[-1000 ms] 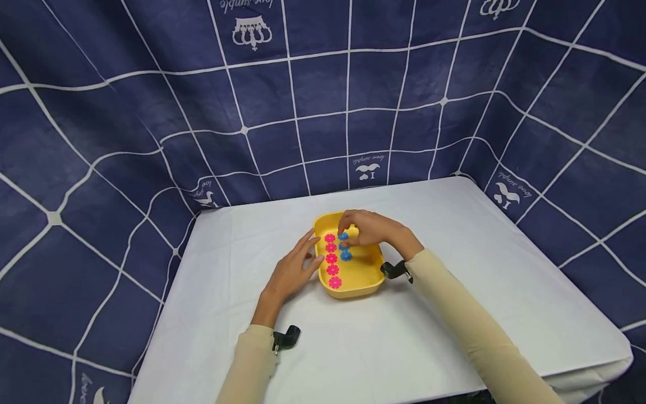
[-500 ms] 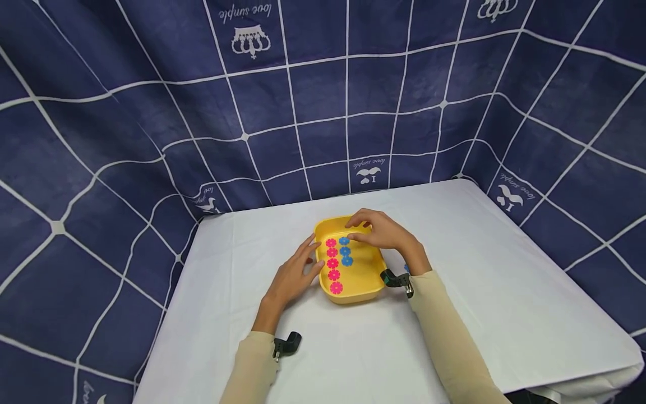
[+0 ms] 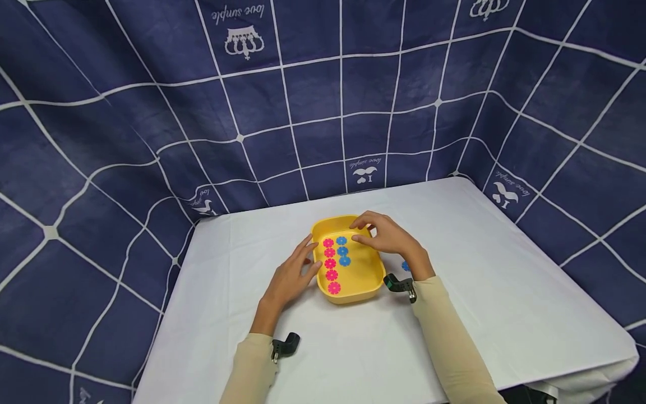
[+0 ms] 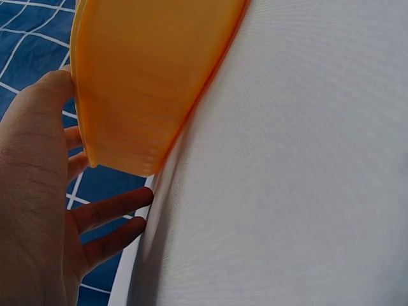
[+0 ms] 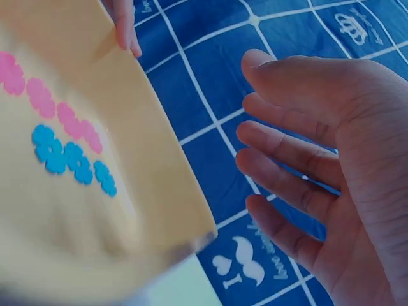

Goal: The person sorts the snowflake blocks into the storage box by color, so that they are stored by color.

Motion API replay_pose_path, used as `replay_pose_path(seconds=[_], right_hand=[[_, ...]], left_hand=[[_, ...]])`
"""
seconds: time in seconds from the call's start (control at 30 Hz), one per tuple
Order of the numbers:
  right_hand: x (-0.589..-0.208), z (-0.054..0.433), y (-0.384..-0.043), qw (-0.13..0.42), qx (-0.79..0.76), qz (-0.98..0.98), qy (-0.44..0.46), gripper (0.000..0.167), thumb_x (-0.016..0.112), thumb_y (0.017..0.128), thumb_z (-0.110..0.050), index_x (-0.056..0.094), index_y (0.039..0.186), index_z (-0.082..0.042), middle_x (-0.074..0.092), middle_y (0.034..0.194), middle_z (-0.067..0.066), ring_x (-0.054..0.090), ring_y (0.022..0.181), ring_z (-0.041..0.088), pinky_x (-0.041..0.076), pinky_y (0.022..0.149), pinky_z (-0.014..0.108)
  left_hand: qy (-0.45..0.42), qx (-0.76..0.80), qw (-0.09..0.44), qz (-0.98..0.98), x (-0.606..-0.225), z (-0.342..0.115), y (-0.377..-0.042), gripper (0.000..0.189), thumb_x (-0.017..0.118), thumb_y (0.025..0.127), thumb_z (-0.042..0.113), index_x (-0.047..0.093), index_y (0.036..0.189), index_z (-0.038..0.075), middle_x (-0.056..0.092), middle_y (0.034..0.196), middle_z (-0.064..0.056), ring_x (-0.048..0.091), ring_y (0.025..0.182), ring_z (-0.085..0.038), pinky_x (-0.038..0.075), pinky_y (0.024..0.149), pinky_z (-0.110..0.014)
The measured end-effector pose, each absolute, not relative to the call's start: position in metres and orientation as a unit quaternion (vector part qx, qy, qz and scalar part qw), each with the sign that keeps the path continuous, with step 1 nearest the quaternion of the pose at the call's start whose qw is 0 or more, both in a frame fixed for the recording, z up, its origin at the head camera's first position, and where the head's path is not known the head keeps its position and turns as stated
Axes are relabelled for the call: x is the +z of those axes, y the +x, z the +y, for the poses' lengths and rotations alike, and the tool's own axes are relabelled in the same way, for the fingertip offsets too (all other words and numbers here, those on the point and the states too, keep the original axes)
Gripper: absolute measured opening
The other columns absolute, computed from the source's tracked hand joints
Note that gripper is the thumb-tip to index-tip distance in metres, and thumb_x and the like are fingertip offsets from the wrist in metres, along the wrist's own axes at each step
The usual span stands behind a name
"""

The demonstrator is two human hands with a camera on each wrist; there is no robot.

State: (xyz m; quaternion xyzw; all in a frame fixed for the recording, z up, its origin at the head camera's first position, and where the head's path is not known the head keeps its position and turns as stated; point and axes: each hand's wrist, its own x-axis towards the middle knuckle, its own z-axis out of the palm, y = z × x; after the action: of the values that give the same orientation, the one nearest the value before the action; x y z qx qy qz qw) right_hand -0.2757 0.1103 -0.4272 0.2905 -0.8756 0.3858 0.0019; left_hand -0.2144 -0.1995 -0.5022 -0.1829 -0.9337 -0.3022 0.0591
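Note:
A yellow plastic tray (image 3: 360,279) with raised sides lies on the table. Inside it, several pink flower-shaped pieces (image 3: 330,263) form a column along the left, and three blue flower-shaped pieces (image 3: 343,251) line up beside the upper ones. My left hand (image 3: 289,280) rests its thumb and fingertips against the tray's left rim; two of its fingers (image 4: 118,209) spread apart below the tray in the left wrist view. Above the tray's right side hovers my right hand (image 3: 386,234), fingers relaxed and nothing between them, as the right wrist view confirms.
Another blue flower-shaped piece (image 3: 406,266) lies on the table right of the tray, partly hidden by my right wrist. White cloth covers the table (image 3: 484,280). A dark blue checked curtain (image 3: 313,101) hangs behind and at both sides.
My right hand has let go of a blue flower-shaped piece at the top of the blue column and drawn back to the right. The left hand stays at the rim.

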Motion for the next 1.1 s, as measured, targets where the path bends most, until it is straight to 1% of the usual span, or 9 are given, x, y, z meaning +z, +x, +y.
replay_pose_path(seconds=[0.07,0.13,0.23,0.37,0.5,0.63,0.9,1.03,1.1], right_hand=[[-0.429,0.115,-0.275,0.009,0.384,-0.879,0.284,0.035,0.082,0.097,-0.027,0.075,0.127,-0.009,0.073,0.124,0.008,0.066,0.116,0.036,0.054,0.106,0.052],[-0.432,0.121,-0.273,0.011,0.383,-0.881,0.278,0.036,0.082,0.098,-0.027,0.075,0.128,-0.008,0.072,0.126,0.01,0.065,0.117,0.036,0.054,0.106,0.053],[-0.434,0.132,-0.269,0.014,0.382,-0.886,0.262,0.038,0.081,0.099,-0.027,0.075,0.13,-0.006,0.072,0.128,0.011,0.065,0.117,0.035,0.054,0.106,0.053],[-0.435,0.148,-0.267,0.023,0.382,-0.892,0.241,0.036,0.08,0.1,-0.026,0.074,0.13,-0.007,0.071,0.13,0.011,0.065,0.119,0.034,0.053,0.107,0.054],[-0.441,0.166,-0.266,0.029,0.385,-0.893,0.23,0.035,0.079,0.101,-0.028,0.074,0.13,-0.008,0.071,0.131,0.009,0.065,0.12,0.034,0.053,0.107,0.055],[-0.447,0.184,-0.264,0.034,0.385,-0.898,0.213,0.037,0.079,0.101,-0.029,0.074,0.13,-0.005,0.07,0.131,0.009,0.064,0.12,0.035,0.053,0.107,0.055],[-0.453,0.211,-0.258,0.053,0.378,-0.906,0.183,0.037,0.077,0.102,-0.028,0.073,0.13,-0.004,0.069,0.132,0.013,0.065,0.121,0.037,0.053,0.107,0.058],[-0.454,0.221,-0.256,0.057,0.375,-0.909,0.172,0.037,0.076,0.102,-0.026,0.073,0.131,-0.004,0.069,0.133,0.015,0.065,0.122,0.038,0.052,0.107,0.059],[-0.455,0.227,-0.255,0.06,0.375,-0.91,0.167,0.035,0.076,0.102,-0.025,0.073,0.13,-0.004,0.069,0.133,0.015,0.065,0.122,0.038,0.052,0.107,0.059]], left_hand=[[-0.182,-0.301,0.058,-0.934,-0.502,-0.2,-0.215,0.062,0.055,0.108,0.06,0.045,0.163,0.035,0.02,0.175,0.026,0.068,0.121,-0.014,0.056,0.101,-0.054],[-0.183,-0.3,0.057,-0.935,-0.503,-0.2,-0.216,0.063,0.054,0.108,0.061,0.045,0.164,0.034,0.02,0.175,0.026,0.068,0.121,-0.014,0.056,0.101,-0.054],[-0.184,-0.298,0.057,-0.935,-0.501,-0.199,-0.217,0.064,0.053,0.108,0.062,0.045,0.164,0.032,0.021,0.176,0.024,0.069,0.121,-0.015,0.056,0.101,-0.055],[-0.182,-0.299,0.056,-0.935,-0.499,-0.199,-0.218,0.061,0.057,0.109,0.055,0.045,0.164,0.032,0.021,0.176,0.023,0.069,0.121,-0.017,0.055,0.101,-0.058],[-0.177,-0.295,0.052,-0.938,-0.5,-0.199,-0.218,0.061,0.054,0.109,0.059,0.043,0.164,0.036,0.019,0.176,0.025,0.067,0.122,-0.015,0.055,0.102,-0.056],[-0.177,-0.294,0.05,-0.938,-0.502,-0.198,-0.218,0.062,0.052,0.108,0.062,0.042,0.164,0.037,0.018,0.176,0.024,0.067,0.122,-0.014,0.055,0.102,-0.056],[-0.176,-0.3,0.05,-0.936,-0.501,-0.197,-0.218,0.06,0.056,0.109,0.056,0.044,0.164,0.034,0.02,0.176,0.024,0.067,0.122,-0.016,0.055,0.101,-0.055],[-0.175,-0.301,0.051,-0.936,-0.501,-0.196,-0.218,0.06,0.058,0.108,0.053,0.045,0.163,0.034,0.021,0.177,0.021,0.067,0.123,-0.018,0.055,0.102,-0.058],[-0.173,-0.301,0.05,-0.937,-0.5,-0.195,-0.218,0.06,0.058,0.108,0.053,0.044,0.163,0.034,0.021,0.177,0.02,0.067,0.123,-0.019,0.055,0.103,-0.058]])
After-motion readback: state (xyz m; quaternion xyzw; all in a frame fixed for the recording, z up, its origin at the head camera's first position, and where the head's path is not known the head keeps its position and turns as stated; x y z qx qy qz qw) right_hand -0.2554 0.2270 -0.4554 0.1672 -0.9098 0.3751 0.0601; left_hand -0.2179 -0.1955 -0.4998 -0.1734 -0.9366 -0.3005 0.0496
